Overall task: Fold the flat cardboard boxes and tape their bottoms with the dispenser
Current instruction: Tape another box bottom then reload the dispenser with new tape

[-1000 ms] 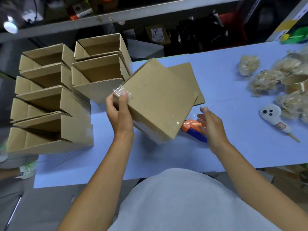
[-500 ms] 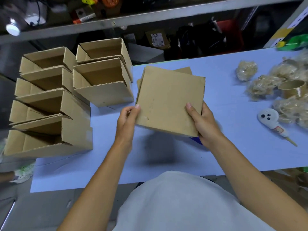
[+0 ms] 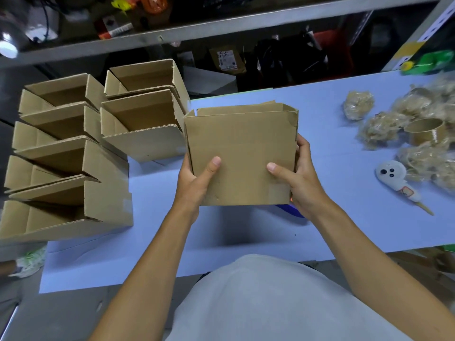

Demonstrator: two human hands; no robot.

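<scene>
- The cardboard box (image 3: 240, 156) is held up above the blue counter (image 3: 332, 134), its broad face toward the camera and its open flaps pointing away toward the shelf
- The left hand (image 3: 197, 183) grips the box's lower left edge, thumb pressed on the front face, the other fingers hidden behind it
- The right hand (image 3: 299, 182) grips the lower right edge the same way, thumb on the face, fingers curled round the side
- A shiny strip near the box's lower right corner looks like tape, so this one seems already sealed at the bottom; I cannot be certain
- If so, the step in hand is setting it down among the finished boxes (image 3: 73, 153), which stand open in rows just to its left
- To do that well: hold the walls square, do not crush the side panels with the thumbs, and lower it open end up, flush against the nearest finished box so the row stays tidy
- A bit of orange and blue, probably the tape dispenser (image 3: 293, 209), peeks out under the box by the right wrist, mostly hidden
- Wads of crumpled tape (image 3: 359, 105) and a tape roll (image 3: 424, 131) lie well apart on the right
</scene>
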